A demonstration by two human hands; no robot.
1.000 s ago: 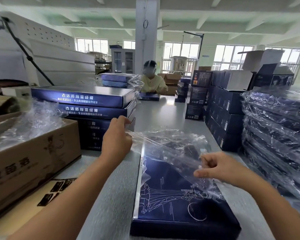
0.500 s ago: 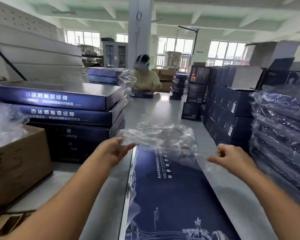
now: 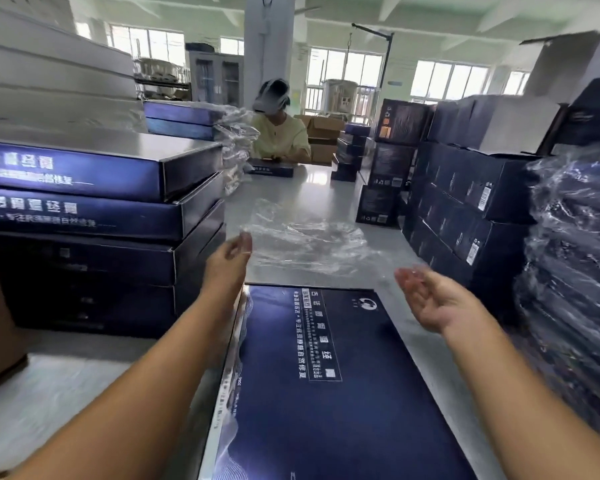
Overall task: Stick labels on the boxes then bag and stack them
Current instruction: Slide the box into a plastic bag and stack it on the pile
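Bagging step: box [image 3: 326, 375] flat on desk [image 3: 309, 188], long side pointing away, between left stack [image 3: 101, 209] and bagged stack [image 3: 568, 271] on right. Pinching bag [image 3: 305, 237] corner with left hand [image 3: 229, 261]; right hand [image 3: 430, 299] palm up, fingers straight, gripping nothing, film maybe on fingertips, cannot tell. Bag crumpled in air just beyond box's far end. Risks: holding by one corner only, so mouth likely to sag or twist shut; snagging thin film on box's far corners and tearing; shoving box askew toward left stack; brushing bagged stack with right arm. Cannot tell whether label stuck, so possibly bagging unlabelled.
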